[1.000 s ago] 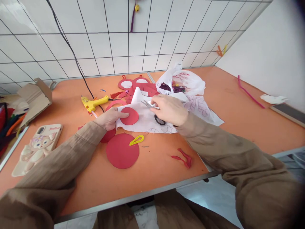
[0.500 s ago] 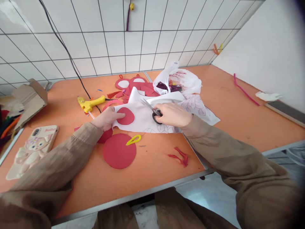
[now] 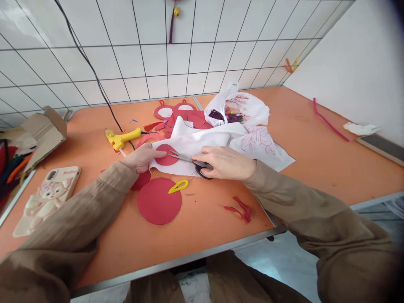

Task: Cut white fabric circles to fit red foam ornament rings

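My left hand (image 3: 143,158) is closed on the left end of a white cloth (image 3: 202,145), its thumb pressing a small red disc (image 3: 163,159) flat against the fabric. In my right hand (image 3: 222,162) are black-handled scissors (image 3: 202,167), their blades slightly parted and pointing left over the disc. Flower outlines are drawn on the cloth's right part. Below the cloth lies a larger red disc (image 3: 158,204) with a yellow loop (image 3: 178,186) at its upper right edge. Another red piece (image 3: 141,181) shows partly beneath my left hand.
A yellow glue gun (image 3: 122,138) with a black cord lies left of the cloth. Red cut-outs (image 3: 189,115) and a white plastic bag (image 3: 252,110) sit behind. A phone (image 3: 47,198) and an opened cardboard box (image 3: 47,130) are at left; red scraps (image 3: 241,210) lie near the front edge.
My right hand has turned the scissors and brought them down, so the blades moved left from above the cloth's middle to over the small red disc. My left hand keeps its hold.
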Tool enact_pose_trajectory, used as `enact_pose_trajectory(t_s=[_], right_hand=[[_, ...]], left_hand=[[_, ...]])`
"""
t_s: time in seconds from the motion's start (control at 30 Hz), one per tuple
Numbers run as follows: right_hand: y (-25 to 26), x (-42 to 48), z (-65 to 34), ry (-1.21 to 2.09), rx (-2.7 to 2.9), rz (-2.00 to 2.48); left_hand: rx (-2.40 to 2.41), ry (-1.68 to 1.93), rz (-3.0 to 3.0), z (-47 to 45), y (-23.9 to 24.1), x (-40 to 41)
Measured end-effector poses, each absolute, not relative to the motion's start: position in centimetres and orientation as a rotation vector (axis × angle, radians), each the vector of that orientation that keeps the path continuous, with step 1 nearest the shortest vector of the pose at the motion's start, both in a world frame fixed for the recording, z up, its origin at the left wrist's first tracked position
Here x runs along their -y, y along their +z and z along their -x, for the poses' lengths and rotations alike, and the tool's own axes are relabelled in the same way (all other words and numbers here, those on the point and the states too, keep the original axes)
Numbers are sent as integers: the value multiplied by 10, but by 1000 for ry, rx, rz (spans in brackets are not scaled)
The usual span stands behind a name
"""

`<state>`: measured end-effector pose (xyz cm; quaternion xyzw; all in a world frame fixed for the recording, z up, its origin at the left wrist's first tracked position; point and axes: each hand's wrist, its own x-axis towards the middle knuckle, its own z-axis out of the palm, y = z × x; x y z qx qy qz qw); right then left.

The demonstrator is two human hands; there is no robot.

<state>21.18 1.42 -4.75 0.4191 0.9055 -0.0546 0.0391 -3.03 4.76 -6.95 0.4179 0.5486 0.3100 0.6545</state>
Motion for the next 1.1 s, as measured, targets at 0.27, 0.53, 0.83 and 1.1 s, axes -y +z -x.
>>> enact_pose_trajectory(t_s=[0.27, 0.53, 0.83, 1.1], right_hand=[[-46, -13, -215, -152, -2756, -1258], [-46, -13, -219, -121, -2753, -1250], [-47, -13, -218, -130, -2758, -1250], [-37, -11, -233, -398, -2891, -1253]], left_hand=[[-1146, 692, -949, 32, -69, -47], [-1152, 715, -956, 33, -71, -47], [-1129, 670, -1030, 32, -66, -44], [-1190, 619, -1187, 34, -68, -45]])
